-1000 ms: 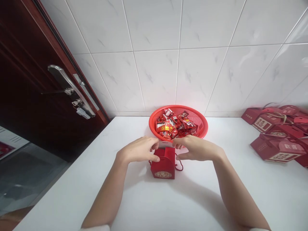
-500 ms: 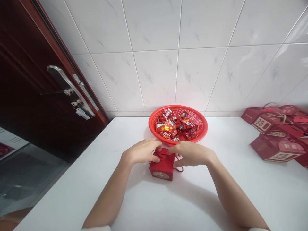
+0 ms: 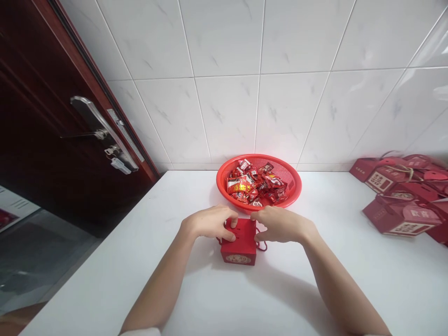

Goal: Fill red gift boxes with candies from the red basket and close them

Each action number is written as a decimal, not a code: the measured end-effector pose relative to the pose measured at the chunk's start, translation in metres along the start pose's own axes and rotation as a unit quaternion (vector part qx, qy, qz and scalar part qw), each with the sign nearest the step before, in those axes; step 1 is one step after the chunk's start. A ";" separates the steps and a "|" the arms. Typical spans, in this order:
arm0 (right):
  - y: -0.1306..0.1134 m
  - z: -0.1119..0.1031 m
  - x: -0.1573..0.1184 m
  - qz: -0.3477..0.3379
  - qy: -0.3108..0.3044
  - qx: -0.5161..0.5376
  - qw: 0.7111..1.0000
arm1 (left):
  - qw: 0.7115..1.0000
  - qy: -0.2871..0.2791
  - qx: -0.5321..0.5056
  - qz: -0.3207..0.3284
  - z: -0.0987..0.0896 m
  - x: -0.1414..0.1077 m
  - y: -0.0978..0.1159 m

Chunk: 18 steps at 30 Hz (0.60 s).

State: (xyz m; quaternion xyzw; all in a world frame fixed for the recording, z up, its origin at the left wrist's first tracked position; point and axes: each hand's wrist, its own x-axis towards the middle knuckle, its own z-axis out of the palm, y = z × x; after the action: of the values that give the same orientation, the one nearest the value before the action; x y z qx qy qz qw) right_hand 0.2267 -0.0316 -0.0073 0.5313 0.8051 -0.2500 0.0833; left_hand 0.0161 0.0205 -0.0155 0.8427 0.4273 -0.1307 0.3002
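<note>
A small red gift box (image 3: 241,249) with a pale oval emblem on its front stands on the white table. Its top panels are folded over, and slits show in them. My left hand (image 3: 212,224) rests on the left of the top, thumb and index finger bent and pressing on the panels. At the right edge, my right hand (image 3: 282,224) grips the box with thumb and curled fingers; some fingertips are hidden behind it. A dark red cord (image 3: 262,246) loops out from the right side, below my right hand.
Behind the box, a red plastic basket (image 3: 296,189) holds several wrapped sweets (image 3: 245,184) near the tiled wall (image 3: 227,116). Several red gift boxes (image 3: 402,217) are heaped on the right of the white table (image 3: 157,280). A dark door (image 3: 42,116) with keys in its lock stands left.
The box has shifted slightly right and turned to face me more squarely. Its top panels look flatter, and the curved flap between my hands no longer stands out. Both hands stay at the box.
</note>
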 end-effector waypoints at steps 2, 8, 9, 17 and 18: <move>0.000 0.001 0.000 0.007 0.003 -0.004 1.000 | 1.000 -0.006 -0.008 0.003 0.002 0.001 0.001; -0.002 0.003 0.004 0.025 0.001 -0.001 1.000 | 1.000 0.000 -0.021 0.024 0.005 0.004 0.004; -0.002 0.003 0.005 0.020 -0.003 0.002 1.000 | 0.999 0.001 -0.021 0.025 0.005 0.005 0.005; 0.007 0.003 0.014 0.005 -0.024 0.079 0.997 | 0.998 -0.003 -0.052 0.028 0.006 0.010 0.001; 0.008 0.003 0.015 0.006 -0.030 0.102 0.994 | 0.999 0.000 -0.045 0.029 0.006 0.010 0.000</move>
State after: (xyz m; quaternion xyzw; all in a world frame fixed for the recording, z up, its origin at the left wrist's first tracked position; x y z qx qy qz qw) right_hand 0.2274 -0.0179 -0.0187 0.5338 0.7696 -0.3462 0.0545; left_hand 0.0228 0.0231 -0.0254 0.8407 0.4077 -0.1028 0.3412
